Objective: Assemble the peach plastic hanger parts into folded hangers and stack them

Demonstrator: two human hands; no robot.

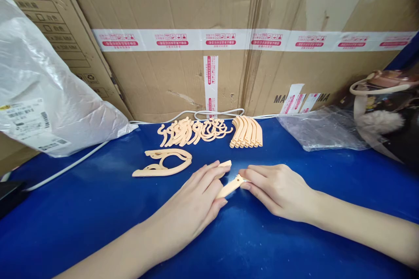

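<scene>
Cardboard carton [67, 30] marked "V6"; left hand [199, 198] holding cream piece [229, 187].

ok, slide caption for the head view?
Left hand gripping a cream piece, right hand at its end, above a blue table; hooks and curved pieces beyond.

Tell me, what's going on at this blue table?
At the blue table, a person's left hand holds a cream piece with a small hole near its end. The right hand is at that end; what it pinches is too small to tell. What looks like a folded hanger lies beyond the left hand. Farther back are a pile of hooks and, to its right, a stack of curved pieces.
</scene>
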